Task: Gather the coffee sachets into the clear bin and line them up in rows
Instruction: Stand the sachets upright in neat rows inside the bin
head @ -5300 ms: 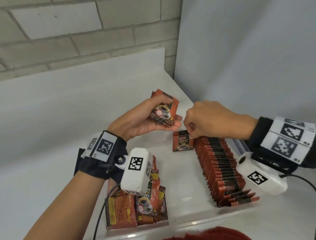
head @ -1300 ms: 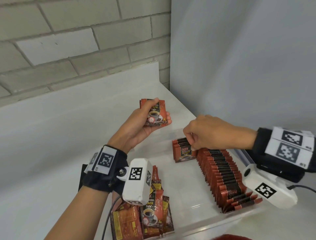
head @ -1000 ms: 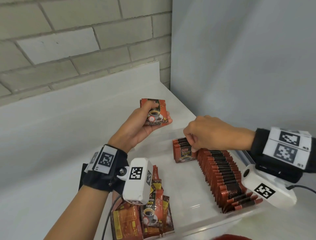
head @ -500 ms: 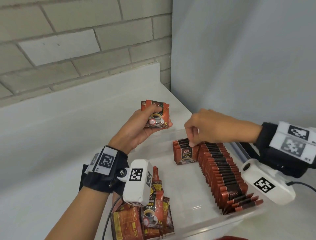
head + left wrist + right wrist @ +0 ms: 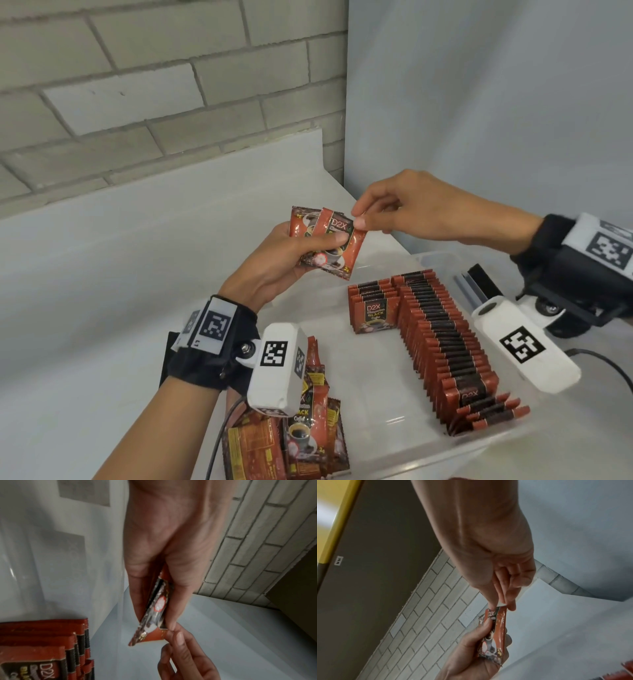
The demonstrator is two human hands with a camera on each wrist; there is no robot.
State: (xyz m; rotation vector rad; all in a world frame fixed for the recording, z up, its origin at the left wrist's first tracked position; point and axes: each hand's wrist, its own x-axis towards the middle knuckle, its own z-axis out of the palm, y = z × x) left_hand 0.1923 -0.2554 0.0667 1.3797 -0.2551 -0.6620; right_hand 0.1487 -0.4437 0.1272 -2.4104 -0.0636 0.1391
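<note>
My left hand (image 5: pixel 291 260) holds a small stack of red coffee sachets (image 5: pixel 308 224) above the far end of the clear bin (image 5: pixel 376 377). My right hand (image 5: pixel 358 221) pinches the top corner of the front sachet (image 5: pixel 346 253) between thumb and forefinger; the same pinch shows in the left wrist view (image 5: pixel 169 631) and the right wrist view (image 5: pixel 500 606). Inside the bin a long row of upright sachets (image 5: pixel 442 346) runs along the right side, and a short second row (image 5: pixel 373 308) stands beside it at the far end. A loose pile of sachets (image 5: pixel 308 438) lies at the bin's near left corner.
The bin sits on a white counter (image 5: pixel 102 308) in a corner between a brick wall (image 5: pixel 154 85) and a pale blue wall (image 5: pixel 479 102). A black and grey object (image 5: pixel 476 284) lies beyond the bin's right rim.
My right hand has left the short row in the bin, risen to the left hand, and taken hold of the front sachet's corner. The left hand's stack has fanned slightly.
</note>
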